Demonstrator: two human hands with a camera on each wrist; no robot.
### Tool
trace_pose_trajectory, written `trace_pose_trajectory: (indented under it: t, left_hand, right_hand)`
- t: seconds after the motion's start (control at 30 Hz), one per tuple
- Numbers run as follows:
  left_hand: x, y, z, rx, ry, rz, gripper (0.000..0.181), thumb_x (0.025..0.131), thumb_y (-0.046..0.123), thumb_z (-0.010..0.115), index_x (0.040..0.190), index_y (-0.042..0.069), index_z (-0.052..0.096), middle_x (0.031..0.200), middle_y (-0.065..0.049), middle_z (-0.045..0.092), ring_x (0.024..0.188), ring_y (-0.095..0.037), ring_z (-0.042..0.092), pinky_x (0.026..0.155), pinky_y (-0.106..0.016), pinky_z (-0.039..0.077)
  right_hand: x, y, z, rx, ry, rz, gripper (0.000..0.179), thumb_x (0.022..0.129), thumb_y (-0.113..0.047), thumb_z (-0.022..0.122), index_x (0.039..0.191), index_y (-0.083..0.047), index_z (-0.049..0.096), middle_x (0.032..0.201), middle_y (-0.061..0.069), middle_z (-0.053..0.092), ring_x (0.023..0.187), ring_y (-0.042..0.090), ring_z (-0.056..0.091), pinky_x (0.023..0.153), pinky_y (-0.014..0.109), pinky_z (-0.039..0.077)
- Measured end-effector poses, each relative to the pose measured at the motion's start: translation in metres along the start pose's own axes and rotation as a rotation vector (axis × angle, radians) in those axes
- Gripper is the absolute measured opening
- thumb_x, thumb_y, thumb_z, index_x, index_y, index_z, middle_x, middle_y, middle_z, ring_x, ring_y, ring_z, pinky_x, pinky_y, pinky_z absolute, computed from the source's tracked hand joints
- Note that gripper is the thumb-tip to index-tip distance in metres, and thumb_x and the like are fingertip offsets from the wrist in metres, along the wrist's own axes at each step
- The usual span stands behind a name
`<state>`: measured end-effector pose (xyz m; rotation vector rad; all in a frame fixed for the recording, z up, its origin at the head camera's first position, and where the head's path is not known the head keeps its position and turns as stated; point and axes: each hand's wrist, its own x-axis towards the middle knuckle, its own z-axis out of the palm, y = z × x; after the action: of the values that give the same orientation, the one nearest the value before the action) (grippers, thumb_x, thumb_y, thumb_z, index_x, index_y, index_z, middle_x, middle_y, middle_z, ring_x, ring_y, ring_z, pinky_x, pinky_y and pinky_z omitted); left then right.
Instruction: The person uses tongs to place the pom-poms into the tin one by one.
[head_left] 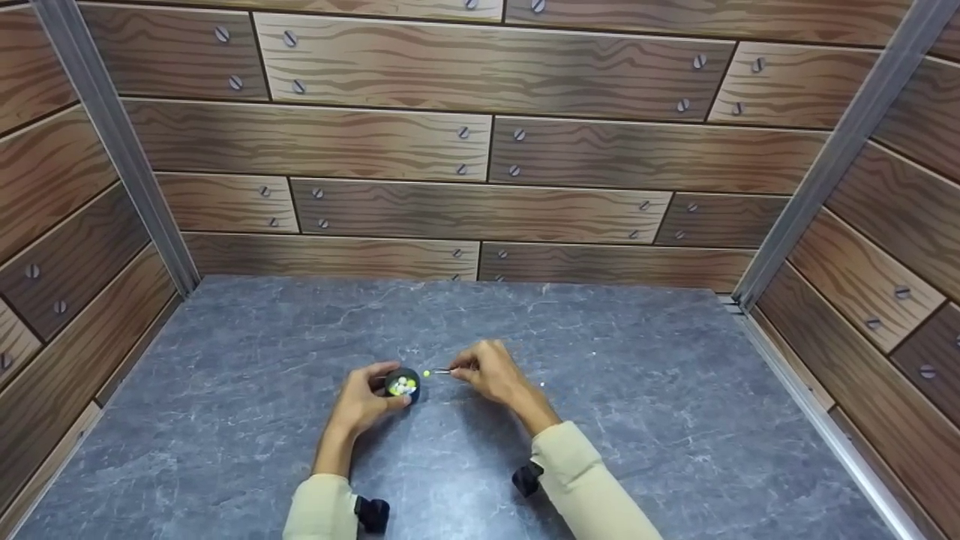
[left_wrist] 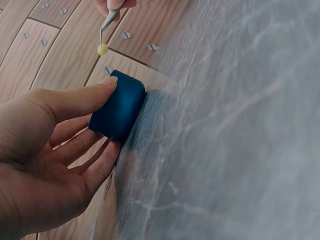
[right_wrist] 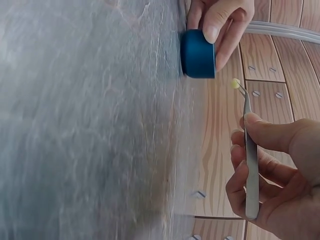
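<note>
A small dark blue cup (left_wrist: 120, 107) stands on the table, with white and yellow beads (head_left: 403, 385) inside it. My left hand (head_left: 361, 401) holds the cup between thumb and fingers. In my right hand (head_left: 487, 373) is a pair of bent-tip metal tweezers (right_wrist: 251, 170), pinched between thumb and fingers. At the tweezers' tips sits a yellow bead (right_wrist: 235, 83), just right of the cup and higher than its rim in the wrist views.
The grey marbled tabletop (head_left: 675, 420) spreads around both hands. Tiny pale specks (head_left: 542, 384) lie to the right of the right hand. Wood-patterned walls (head_left: 390, 142) with metal corner posts (head_left: 840, 135) enclose the back and sides.
</note>
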<state>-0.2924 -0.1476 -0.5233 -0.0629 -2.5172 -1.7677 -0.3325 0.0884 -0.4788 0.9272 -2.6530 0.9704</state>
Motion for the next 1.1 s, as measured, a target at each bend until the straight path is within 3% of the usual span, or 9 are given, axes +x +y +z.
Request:
trace_pose_trajectory:
  t: [0.57, 0.77, 1.1]
  left_hand:
    - [0.002, -0.001, 0.0, -0.007, -0.007, 0.013, 0.06, 0.077, -0.006, 0.085, 0.134, -0.008, 0.064, 0.132, -0.03, 0.066, 0.12, -0.041, 0.068, 0.101, -0.047, 0.058]
    - [0.002, -0.001, -0.001, -0.01, -0.008, 0.009, 0.06, 0.077, -0.006, 0.085, 0.134, -0.007, 0.064, 0.133, -0.03, 0.066, 0.121, -0.042, 0.067, 0.102, -0.047, 0.058]
    - [0.003, -0.002, 0.0, -0.021, -0.006, 0.009, 0.061, 0.077, -0.008, 0.084, 0.134, -0.009, 0.063, 0.132, -0.031, 0.066, 0.121, -0.043, 0.067, 0.102, -0.046, 0.058]
  right_hand:
    - [0.012, -0.016, 0.023, 0.033, -0.038, 0.008, 0.009, 0.09, -0.004, 0.076, 0.096, 0.0, 0.082, 0.086, 0.012, 0.08, 0.071, 0.013, 0.067, 0.063, 0.019, 0.052]
    - [0.014, -0.017, 0.029, 0.024, -0.038, 0.004, 0.01, 0.089, -0.004, 0.076, 0.096, 0.001, 0.082, 0.088, 0.013, 0.08, 0.075, 0.021, 0.072, 0.065, 0.022, 0.055]
    - [0.016, -0.019, 0.034, -0.015, -0.035, -0.006, 0.009, 0.09, -0.006, 0.077, 0.096, -0.002, 0.082, 0.086, 0.012, 0.079, 0.075, 0.022, 0.072, 0.067, 0.023, 0.055]
